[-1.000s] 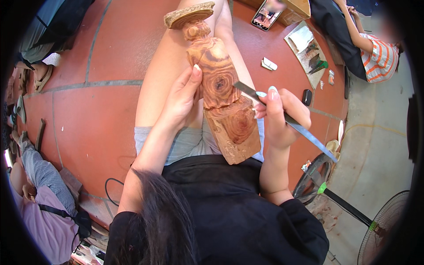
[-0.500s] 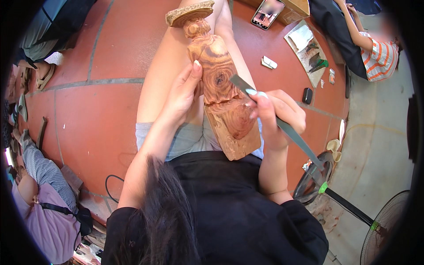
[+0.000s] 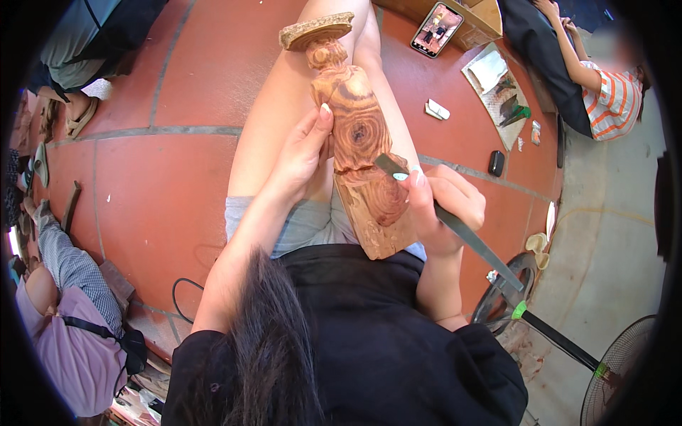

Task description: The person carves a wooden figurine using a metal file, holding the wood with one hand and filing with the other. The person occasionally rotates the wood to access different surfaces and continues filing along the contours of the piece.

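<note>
A carved piece of reddish-brown wood (image 3: 359, 131) with swirling grain lies tilted over my lap. Its far end narrows to a neck and a wide, rough-edged disc; the near end is a plain flat block. My left hand (image 3: 304, 148) grips its left edge, thumb on top, the other fingers partly hidden beneath. Pinched in my right hand (image 3: 449, 202) is a long, flat grey metal file (image 3: 477, 245). Its tip lies over the wood's right side by a cross groove; whether it touches cannot be told. The file's other end points down to the right.
Tiled red floor surrounds my legs. At the far right are a phone (image 3: 436, 30) against a cardboard box (image 3: 474, 25), a board with tools (image 3: 490, 78) and a black case (image 3: 496, 162). A standing fan (image 3: 561, 341) is at the near right. Other people sit at both sides.
The file's tip has slid toward me along the wood, from beside the round knot to near the groove. My left hand keeps its hold. The whole view has shifted slightly.
</note>
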`<action>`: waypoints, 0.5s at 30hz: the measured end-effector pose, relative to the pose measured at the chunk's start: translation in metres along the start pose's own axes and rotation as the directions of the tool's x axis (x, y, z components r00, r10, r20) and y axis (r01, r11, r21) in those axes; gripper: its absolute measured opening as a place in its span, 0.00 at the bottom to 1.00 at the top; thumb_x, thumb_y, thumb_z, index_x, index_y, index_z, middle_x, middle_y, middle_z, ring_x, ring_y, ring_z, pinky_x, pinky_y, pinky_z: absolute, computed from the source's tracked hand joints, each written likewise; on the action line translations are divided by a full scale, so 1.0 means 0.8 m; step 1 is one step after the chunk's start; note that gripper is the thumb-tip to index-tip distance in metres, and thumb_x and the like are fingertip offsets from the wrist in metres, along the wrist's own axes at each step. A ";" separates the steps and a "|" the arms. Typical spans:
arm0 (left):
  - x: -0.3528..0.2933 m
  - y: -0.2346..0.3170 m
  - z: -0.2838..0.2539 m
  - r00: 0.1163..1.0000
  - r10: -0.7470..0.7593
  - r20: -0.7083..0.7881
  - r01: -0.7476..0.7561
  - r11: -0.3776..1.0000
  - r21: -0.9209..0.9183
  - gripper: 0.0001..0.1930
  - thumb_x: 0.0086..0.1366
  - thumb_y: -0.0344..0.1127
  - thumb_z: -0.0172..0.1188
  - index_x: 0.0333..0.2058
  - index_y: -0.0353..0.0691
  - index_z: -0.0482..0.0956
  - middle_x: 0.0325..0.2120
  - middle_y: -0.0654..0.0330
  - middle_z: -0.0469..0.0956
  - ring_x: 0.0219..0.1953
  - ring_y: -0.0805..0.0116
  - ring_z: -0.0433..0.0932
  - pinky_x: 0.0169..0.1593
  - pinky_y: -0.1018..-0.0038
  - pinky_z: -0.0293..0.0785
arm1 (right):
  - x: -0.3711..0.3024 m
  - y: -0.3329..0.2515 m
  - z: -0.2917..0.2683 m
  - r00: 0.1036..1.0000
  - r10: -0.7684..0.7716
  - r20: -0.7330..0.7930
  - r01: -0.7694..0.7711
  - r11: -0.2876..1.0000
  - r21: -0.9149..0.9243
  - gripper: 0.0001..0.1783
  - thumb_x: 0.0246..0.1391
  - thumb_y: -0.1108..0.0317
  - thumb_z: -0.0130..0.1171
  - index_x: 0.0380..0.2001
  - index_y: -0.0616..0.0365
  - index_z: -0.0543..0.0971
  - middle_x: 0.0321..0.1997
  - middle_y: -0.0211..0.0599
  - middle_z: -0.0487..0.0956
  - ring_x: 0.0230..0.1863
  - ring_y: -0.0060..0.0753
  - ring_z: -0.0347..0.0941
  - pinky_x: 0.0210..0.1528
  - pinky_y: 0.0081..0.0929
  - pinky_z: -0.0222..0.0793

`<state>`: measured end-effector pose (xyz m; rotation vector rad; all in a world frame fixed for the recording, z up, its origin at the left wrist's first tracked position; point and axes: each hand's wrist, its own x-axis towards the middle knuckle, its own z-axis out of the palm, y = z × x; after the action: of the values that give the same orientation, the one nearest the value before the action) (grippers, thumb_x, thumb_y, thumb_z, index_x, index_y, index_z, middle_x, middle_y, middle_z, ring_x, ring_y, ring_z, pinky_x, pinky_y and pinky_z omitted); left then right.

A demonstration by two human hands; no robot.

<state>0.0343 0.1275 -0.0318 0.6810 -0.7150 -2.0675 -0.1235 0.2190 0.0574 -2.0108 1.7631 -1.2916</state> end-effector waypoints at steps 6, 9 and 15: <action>0.004 -0.006 -0.010 0.999 -0.019 0.033 0.019 1.000 0.003 0.28 0.73 0.53 0.44 0.58 0.33 0.64 0.54 0.56 0.73 0.56 0.70 0.72 0.60 0.72 0.67 | 0.014 0.002 0.021 0.987 -0.051 -0.151 0.068 0.991 0.113 0.03 0.46 0.79 0.65 0.21 0.66 0.81 0.16 0.36 0.76 0.14 0.27 0.70 0.18 0.22 0.64; 0.004 -0.006 -0.013 0.999 -0.028 0.044 0.027 0.999 0.027 0.28 0.74 0.51 0.43 0.62 0.35 0.61 0.58 0.56 0.69 0.59 0.67 0.69 0.62 0.69 0.67 | 0.002 0.002 0.001 1.000 0.024 -0.002 -0.023 0.998 0.056 0.04 0.47 0.79 0.64 0.21 0.66 0.81 0.16 0.36 0.75 0.14 0.28 0.69 0.18 0.22 0.63; 0.003 -0.004 -0.003 1.000 -0.010 0.007 0.010 1.000 -0.024 0.28 0.73 0.52 0.44 0.58 0.31 0.65 0.52 0.56 0.74 0.55 0.70 0.72 0.59 0.72 0.67 | 0.010 0.002 0.021 0.987 -0.023 -0.156 0.041 0.993 0.114 0.07 0.49 0.79 0.63 0.19 0.66 0.80 0.15 0.37 0.74 0.13 0.29 0.68 0.18 0.23 0.62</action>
<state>0.0332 0.1263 -0.0360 0.6654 -0.6908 -2.0855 -0.1137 0.2047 0.0501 -1.9298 1.6809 -1.5611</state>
